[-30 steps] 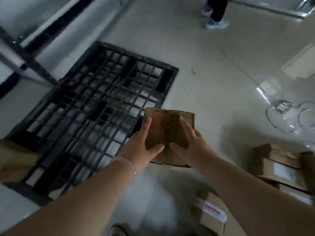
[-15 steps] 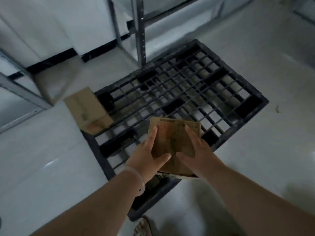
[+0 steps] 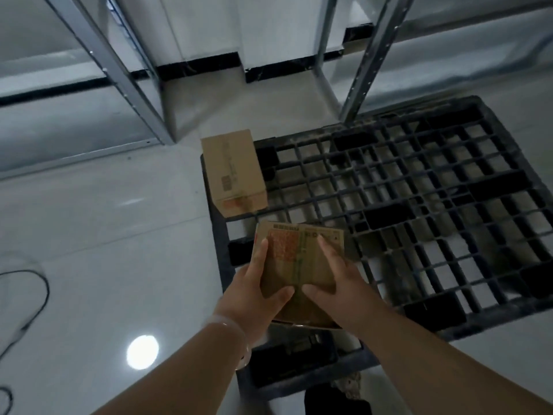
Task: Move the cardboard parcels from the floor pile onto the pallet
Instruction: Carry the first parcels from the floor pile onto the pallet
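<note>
A flat cardboard parcel [image 3: 299, 259] with a red printed patch is held in front of me over the near left part of the black plastic grid pallet [image 3: 419, 205]. My left hand [image 3: 254, 292] grips its left side, thumb on top. My right hand [image 3: 338, 289] grips its right side the same way. A second cardboard parcel [image 3: 232, 170] lies on the pallet's far left corner, just beyond the held one.
Grey metal shelving posts [image 3: 368, 58] stand behind the pallet, one at its far edge, with another rack [image 3: 119, 73] at the left. A black cable [image 3: 33, 298] loops on the glossy floor at the far left. My shoe [image 3: 338, 399] shows at the bottom.
My view has swung left and nearer to the pallet; the floor pile is out of view. Both hands have kept hold of the parcel, which now hangs close to the parcel on the pallet's corner.
</note>
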